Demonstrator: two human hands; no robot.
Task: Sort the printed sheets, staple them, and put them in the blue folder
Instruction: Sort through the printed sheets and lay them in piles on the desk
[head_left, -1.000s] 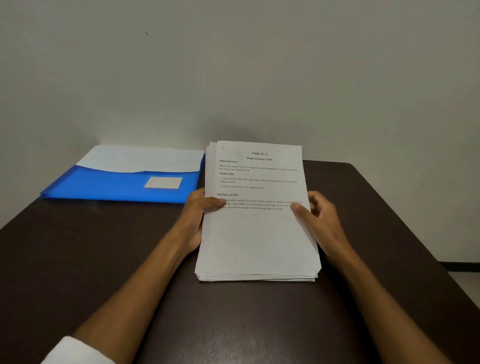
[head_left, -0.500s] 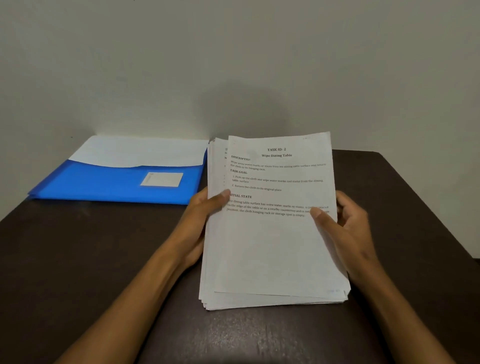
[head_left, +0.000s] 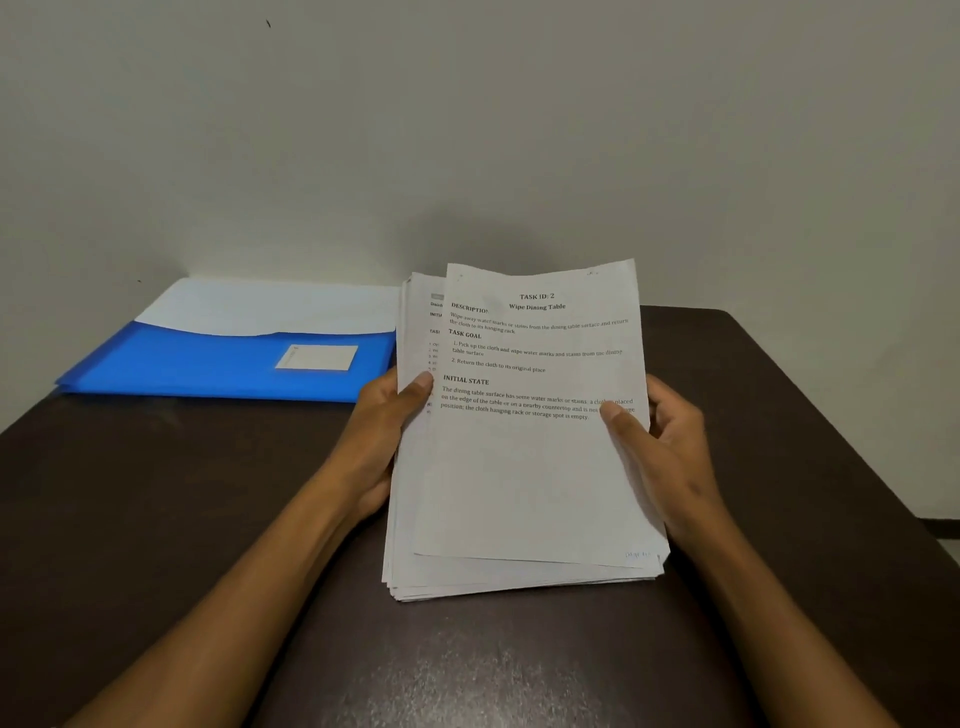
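at the middle of the dark table (head_left: 156, 519) sits the stack of printed sheets (head_left: 498, 577), loosely squared, its near edges fanned a little so several page edges show. on top lies the top sheet (head_left: 530, 467), headed "task id: 2, wipe dining table", set slightly to the right of the pages under it, so a strip of another printed page shows along its left side. the left hand (head_left: 384, 431) is curled around the stack's left edge, thumb lying on the exposed strip of the lower page just beside the top sheet's edge, its other fingers hidden under the paper. the right hand (head_left: 665, 447) is closed on the right edge, thumb pressed on the top sheet's face over the last lines of print, fingers bent behind; whether it has only that sheet or several pages cannot be told. the far end of the pages is raised and curls up toward the wall, while the near end rests on the table. to the left of the stack, at the table's back edge against the wall, lies the blue folder (head_left: 208, 371), flat, with a white label (head_left: 317, 357) on its front and a pale sheet (head_left: 270, 306) showing above its blue pocket. its right edge lies just beside the stack's upper left corner. behind everything stands the plain grey wall (head_left: 467, 130).
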